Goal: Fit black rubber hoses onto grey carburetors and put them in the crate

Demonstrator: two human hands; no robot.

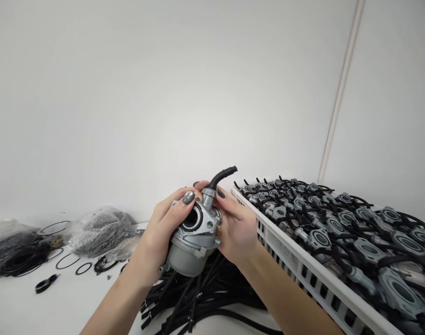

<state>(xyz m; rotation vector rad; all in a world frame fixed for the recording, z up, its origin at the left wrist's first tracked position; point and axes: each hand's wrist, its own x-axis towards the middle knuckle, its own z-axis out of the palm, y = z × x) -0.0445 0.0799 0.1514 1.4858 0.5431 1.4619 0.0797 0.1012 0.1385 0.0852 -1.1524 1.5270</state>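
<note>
A grey metal carburetor (189, 256) is held up in front of me between both hands, its round bore facing me. My left hand (163, 228) grips its left side, the thumb with grey nail polish lying by the bore. On the right, my right hand (236, 225) closes round the upper part, thumb against the neck where a short black rubber cap (223, 176) bends up and to the right. Some fingers of both hands are hidden behind the carburetor. Below it lies a pile of black rubber hoses (212, 298) with small metal clips.
A white slatted crate (296, 265) filled with rows of similar carburetors (347, 218) stands on the right. Plastic bags (98, 232) of parts, black rubber rings (84, 268) and a roll of black tape (46, 283) lie on the white table at left. A white wall rises behind.
</note>
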